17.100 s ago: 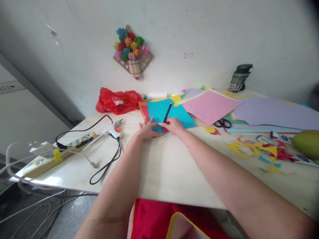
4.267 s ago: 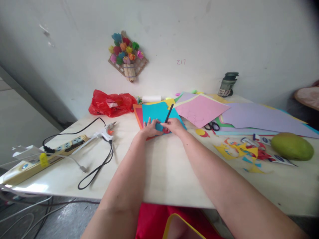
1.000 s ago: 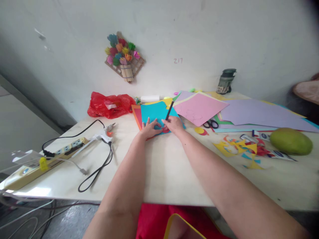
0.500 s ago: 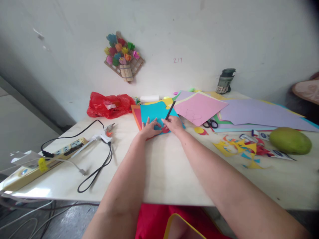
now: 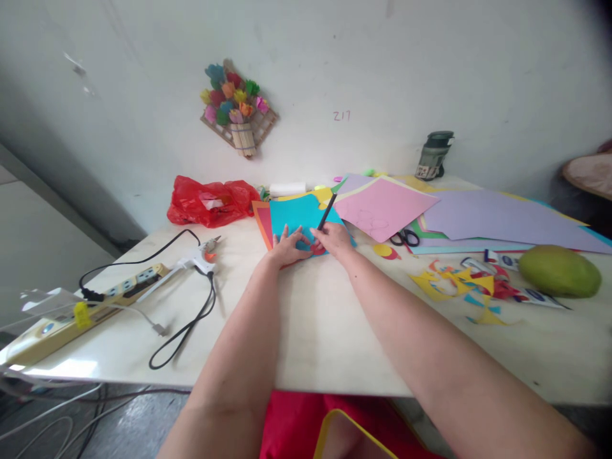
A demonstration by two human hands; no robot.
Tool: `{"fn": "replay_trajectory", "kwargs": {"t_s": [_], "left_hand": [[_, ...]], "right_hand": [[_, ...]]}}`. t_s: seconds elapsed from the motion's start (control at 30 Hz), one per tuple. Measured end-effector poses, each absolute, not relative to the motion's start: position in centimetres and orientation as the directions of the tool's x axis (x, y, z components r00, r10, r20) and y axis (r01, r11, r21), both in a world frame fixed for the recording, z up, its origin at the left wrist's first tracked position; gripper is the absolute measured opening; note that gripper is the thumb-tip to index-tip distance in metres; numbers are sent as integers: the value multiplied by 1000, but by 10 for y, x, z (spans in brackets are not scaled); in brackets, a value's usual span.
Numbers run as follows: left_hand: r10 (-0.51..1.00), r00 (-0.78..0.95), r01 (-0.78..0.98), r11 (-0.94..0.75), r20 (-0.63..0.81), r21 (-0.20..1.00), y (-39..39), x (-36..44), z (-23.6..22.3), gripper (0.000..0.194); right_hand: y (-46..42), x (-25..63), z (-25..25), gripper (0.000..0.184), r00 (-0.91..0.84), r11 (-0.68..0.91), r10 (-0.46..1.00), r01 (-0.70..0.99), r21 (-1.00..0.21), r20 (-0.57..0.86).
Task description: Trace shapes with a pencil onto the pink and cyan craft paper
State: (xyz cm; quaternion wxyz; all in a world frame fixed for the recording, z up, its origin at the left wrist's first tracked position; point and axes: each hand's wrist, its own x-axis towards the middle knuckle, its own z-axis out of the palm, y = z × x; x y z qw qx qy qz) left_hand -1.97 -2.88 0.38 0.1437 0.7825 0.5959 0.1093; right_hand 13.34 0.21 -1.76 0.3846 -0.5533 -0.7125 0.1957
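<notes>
A blue paper sheet [image 5: 299,215] lies on the pale table [image 5: 306,319], over an orange-red sheet [image 5: 262,220]. My left hand [image 5: 287,247] rests flat on the blue sheet's near edge, fingers spread, pressing down a small red cut-out [image 5: 317,250]. My right hand [image 5: 336,240] pinches a black pencil [image 5: 327,211], its tip down on the paper beside the red piece and its top tilted away to the right.
A pink sheet [image 5: 382,205], purple sheets [image 5: 497,220], black scissors [image 5: 404,238], paper scraps [image 5: 471,287] and a green mango [image 5: 559,271] lie to the right. On the left lie a glue gun [image 5: 201,257], a power strip [image 5: 86,303] and a red bag [image 5: 210,200].
Both hands stay on the blue sheet. The pencil has shifted only slightly over the last second; the view has drifted a little.
</notes>
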Motion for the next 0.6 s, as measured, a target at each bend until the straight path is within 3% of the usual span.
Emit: {"fn": "replay_trajectory", "kwargs": {"t_s": [0.13, 0.6], "left_hand": [[961, 276, 892, -257, 1, 371, -29, -20, 4, 47], [959, 284, 887, -261, -6, 381, -31, -20, 5, 42]], "right_hand": [[2, 133, -18, 32, -101, 305, 945, 612, -729, 310], [0, 134, -15, 31, -45, 310, 927, 651, -693, 373]]}}
